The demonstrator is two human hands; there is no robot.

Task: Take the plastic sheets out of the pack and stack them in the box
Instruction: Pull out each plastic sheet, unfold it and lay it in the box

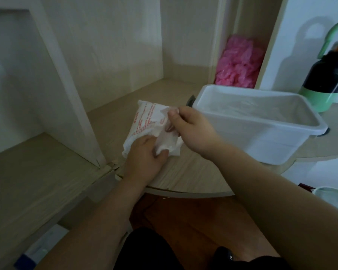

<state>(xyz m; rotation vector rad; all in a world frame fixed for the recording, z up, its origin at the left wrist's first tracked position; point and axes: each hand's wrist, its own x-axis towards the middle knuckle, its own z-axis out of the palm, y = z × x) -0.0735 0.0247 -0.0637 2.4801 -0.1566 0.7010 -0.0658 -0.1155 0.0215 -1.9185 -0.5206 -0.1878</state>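
Note:
A white plastic pack (144, 121) with red print lies on the pale wooden shelf (193, 172) in front of me. My left hand (144, 154) grips its near end, fingers curled around crumpled white plastic. My right hand (187, 127) pinches the pack's upper right edge between thumb and fingers. Just right of my right hand stands a translucent white plastic box (281, 137), open at the top; I cannot tell what lies inside it.
A crumpled pink plastic bag (238, 63) fills a narrow cubby at the back right. A dark bottle with a green base and handle (328, 75) stands far right. Cabinet partitions rise at left. The shelf's curved front edge runs below my hands, with brown floor beneath.

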